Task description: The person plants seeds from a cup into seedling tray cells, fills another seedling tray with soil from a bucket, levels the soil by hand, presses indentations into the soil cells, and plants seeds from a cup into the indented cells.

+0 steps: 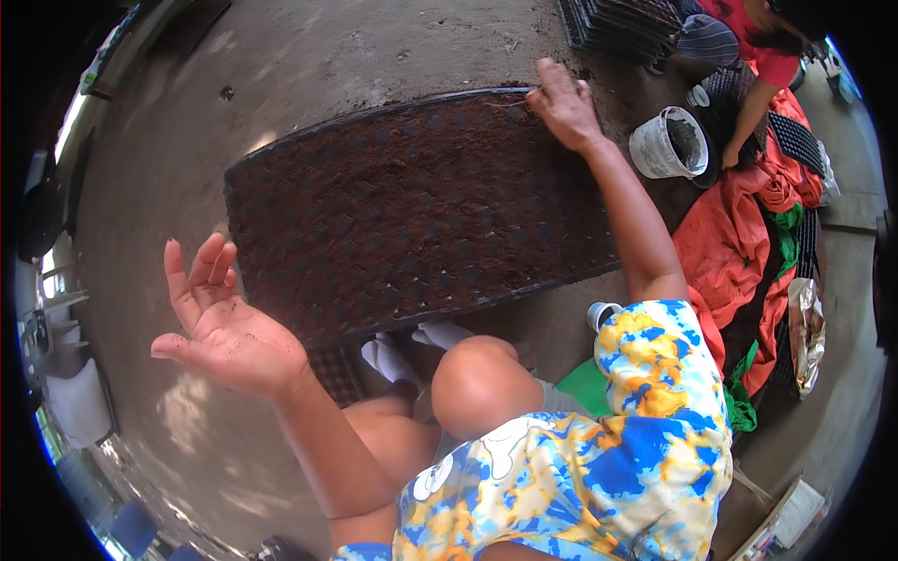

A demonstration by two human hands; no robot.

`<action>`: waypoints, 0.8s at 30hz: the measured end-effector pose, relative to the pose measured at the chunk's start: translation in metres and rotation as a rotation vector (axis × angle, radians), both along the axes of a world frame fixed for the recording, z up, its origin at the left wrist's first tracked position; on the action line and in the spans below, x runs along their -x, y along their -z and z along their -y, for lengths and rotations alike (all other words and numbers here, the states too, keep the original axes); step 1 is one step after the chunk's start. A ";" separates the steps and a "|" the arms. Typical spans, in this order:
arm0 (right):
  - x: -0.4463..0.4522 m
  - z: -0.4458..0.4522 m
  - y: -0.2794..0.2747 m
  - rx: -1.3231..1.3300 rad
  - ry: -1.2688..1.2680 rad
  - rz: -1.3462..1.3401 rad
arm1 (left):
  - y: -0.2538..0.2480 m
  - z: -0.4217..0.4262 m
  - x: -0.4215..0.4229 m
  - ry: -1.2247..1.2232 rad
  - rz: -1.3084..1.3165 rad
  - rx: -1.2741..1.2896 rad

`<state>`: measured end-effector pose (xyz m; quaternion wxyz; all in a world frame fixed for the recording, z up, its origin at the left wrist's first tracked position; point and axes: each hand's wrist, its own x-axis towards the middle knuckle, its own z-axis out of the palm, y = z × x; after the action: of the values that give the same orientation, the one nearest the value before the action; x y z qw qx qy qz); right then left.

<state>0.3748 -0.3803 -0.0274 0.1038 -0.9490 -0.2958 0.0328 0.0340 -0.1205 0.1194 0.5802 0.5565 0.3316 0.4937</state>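
One head-worn camera looks forward and steeply down from above the wearer, through a wide lens that bends straight edges and leaves curved black corners. Nearest, at five o'clock, is the wearer's blue, yellow and white patterned fabric shirt (561,477). The broad rectangular black tray surface strewn with brown crumbly material (421,215) spans the middle, a little farther off. Beyond it, at one o'clock, the top edge crops a stack of black plastic trays (619,26).

Through the head camera I see the left hand (232,338) palm-up by the soil-covered tray's (449,96) near left corner, the right hand (567,114) at its far right corner, and a white bucket (653,151) off its right edge.
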 end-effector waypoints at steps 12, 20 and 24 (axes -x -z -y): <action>0.156 -0.266 -0.005 -0.092 -0.325 -0.032 | -0.001 0.012 -0.005 0.055 0.064 0.037; 0.138 -0.174 0.002 0.007 -0.281 0.087 | -0.011 -0.001 0.009 -0.049 0.127 0.040; 0.048 -0.002 0.009 0.048 0.261 0.216 | -0.017 -0.020 0.039 -0.098 0.204 0.077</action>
<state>0.3270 -0.3781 -0.0367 0.0518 -0.9796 -0.1786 -0.0762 -0.0048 -0.1002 0.1361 0.6072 0.4636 0.3163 0.5624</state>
